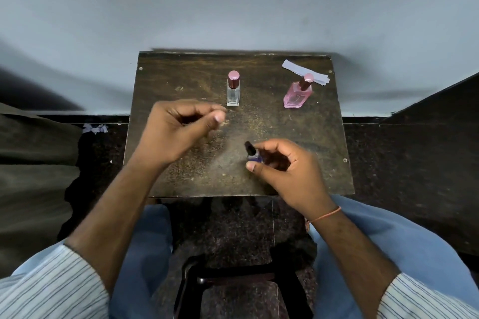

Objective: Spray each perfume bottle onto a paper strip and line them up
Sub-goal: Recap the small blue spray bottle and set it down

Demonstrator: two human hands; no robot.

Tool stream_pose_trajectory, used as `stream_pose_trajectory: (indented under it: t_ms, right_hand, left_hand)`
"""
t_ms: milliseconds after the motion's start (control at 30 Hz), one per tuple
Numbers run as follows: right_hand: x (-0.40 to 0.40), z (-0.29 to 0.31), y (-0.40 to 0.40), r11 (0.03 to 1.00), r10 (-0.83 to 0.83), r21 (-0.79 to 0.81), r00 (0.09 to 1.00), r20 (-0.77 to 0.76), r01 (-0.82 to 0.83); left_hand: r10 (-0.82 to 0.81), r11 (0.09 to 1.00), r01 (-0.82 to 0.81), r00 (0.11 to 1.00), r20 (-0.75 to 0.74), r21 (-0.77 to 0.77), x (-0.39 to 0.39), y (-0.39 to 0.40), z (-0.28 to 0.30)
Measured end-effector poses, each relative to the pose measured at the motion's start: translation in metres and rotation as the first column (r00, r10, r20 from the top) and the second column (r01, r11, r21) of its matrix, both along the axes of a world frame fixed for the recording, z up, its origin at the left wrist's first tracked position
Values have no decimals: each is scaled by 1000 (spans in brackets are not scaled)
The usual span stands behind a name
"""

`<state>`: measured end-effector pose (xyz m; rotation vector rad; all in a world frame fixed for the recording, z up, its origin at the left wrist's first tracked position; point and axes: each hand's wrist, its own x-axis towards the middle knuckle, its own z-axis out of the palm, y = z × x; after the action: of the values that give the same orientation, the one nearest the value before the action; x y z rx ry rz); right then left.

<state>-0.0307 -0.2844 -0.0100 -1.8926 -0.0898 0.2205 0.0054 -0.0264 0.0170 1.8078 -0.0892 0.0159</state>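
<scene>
Sleeves (pixel 51 290): striped cuffs lying closest, blue trousers showing between the forearms.
Right hand (pixel 287 171): curling thumb and fingers round a small purple perfume bottle (pixel 253 156), dark cap on, tilting it low over the near part of the wooden table (pixel 181 176).
Left hand (pixel 178 127): hovering over the table's middle, fingers curled toward the thumb as if pinching; blurred, so whether holding anything cannot be told.
Clear bottle (pixel 233 89): standing upright at the far middle, pink cap on, just beyond the left hand.
Pink bottle (pixel 298 93): standing at the far right, capped, just in front of the paper strips (pixel 305 71).
Step in hand: probably readying the purple bottle for spraying, cap not yet off.
Next move: likely calling for uncapping, fetching a strip from the far right, aiming the nozzle at it.
Count: three bottles; two hands; strips overlapping in one small pile, number unclear.
Floor scraps (pixel 94 128): lying left of the table, looking like used paper.
</scene>
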Motion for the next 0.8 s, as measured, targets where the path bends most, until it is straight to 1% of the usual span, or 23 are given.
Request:
stream_pose_trajectory:
  t_ms: [67,133,200,267,333,433,600,800]
  right_hand:
    - [4,1,-1,1000,-22,2,1000,2,22]
    - [6,0,-1,1000,-25,8,1000,-6,25]
    - [7,-3,-1,999,-38,5,999,-25,38]
    - [7,-5,-1,999,-53,-7,998,-36,53]
    - [7,-6,-3,998,-66,-13,997,-43,66]
    - [7,-6,-4,997,-65,-53,997,-37,63]
    - [8,-7,-5,996,-53,-73,998,-43,50]
    - [8,-4,-8,990,-8,-138,1000,-29,4]
  left_hand:
    - [-56,986,55,998,6,161,-2,-3,-11]
    - [-99,945,100,995,-18,310,-2,0,-19]
    - [-161,896,153,987,-16,416,-3,4,-20]
    - [-240,856,204,971,14,475,-4,3,-22]
    - [-278,835,238,960,8,496,-3,3,-26]
    - [-292,817,276,955,-49,506,-2,5,-29]
    - [-288,810,292,954,-89,508,0,5,-30]
    - [-292,805,319,947,-135,501,-1,5,-27]
